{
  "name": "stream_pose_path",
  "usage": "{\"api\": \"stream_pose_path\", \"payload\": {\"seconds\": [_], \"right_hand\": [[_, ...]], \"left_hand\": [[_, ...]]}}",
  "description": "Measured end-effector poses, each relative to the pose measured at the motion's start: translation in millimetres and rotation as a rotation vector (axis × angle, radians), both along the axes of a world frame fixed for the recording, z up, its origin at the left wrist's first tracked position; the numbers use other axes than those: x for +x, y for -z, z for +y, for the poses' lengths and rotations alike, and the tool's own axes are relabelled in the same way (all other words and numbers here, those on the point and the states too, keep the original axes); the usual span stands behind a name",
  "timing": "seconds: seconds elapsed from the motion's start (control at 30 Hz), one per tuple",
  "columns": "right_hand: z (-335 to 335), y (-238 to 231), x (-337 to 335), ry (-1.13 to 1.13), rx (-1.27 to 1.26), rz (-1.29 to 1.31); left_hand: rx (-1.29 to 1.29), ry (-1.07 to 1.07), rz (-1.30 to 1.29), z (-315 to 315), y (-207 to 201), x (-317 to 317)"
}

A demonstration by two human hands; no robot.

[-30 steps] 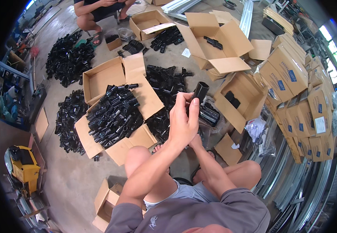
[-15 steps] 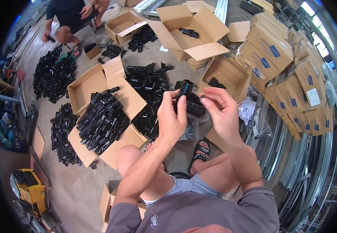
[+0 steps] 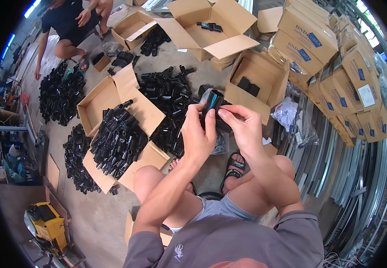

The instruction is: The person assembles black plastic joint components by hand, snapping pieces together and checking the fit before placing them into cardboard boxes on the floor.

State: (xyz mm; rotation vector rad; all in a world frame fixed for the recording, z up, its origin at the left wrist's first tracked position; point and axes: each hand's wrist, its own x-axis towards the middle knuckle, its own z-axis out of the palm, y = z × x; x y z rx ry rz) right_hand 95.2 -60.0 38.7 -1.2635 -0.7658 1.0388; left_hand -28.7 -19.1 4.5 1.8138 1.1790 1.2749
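My left hand is closed around a glossy black tubular part with a teal strip along it, its hollow end tilted up. My right hand touches the right side of that part, thumb and fingers pinched together. What sits between those fingertips is too small to make out. Just beyond my hands lies a heap of similar black parts on the floor. To the left, an open carton is filled with more black parts.
Open cartons stand ahead, one with a few black parts inside, another nearer. Stacked closed cartons and long metal profiles line the right. A co-worker crouches by a black pile. A yellow machine stands lower left.
My right hand has moved left, bringing its pinched fingers from beside the black tubular part onto it. The co-worker's arm has lowered toward the far-left pile. The whole view has shifted slightly.
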Motion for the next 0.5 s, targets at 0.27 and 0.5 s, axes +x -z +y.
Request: {"api": "stream_pose_path", "payload": {"seconds": [0.27, 0.5], "right_hand": [[-5.2, 10.1, 4.1, 0.057, -0.030, 0.035], [-9.0, 10.8, 8.5, 0.063, -0.014, 0.031]], "left_hand": [[0.011, 0.031, 0.012, -1.1, 2.3, 9.4], [0.026, 0.060, 0.028, -1.4, 2.1, 11.0]]}}
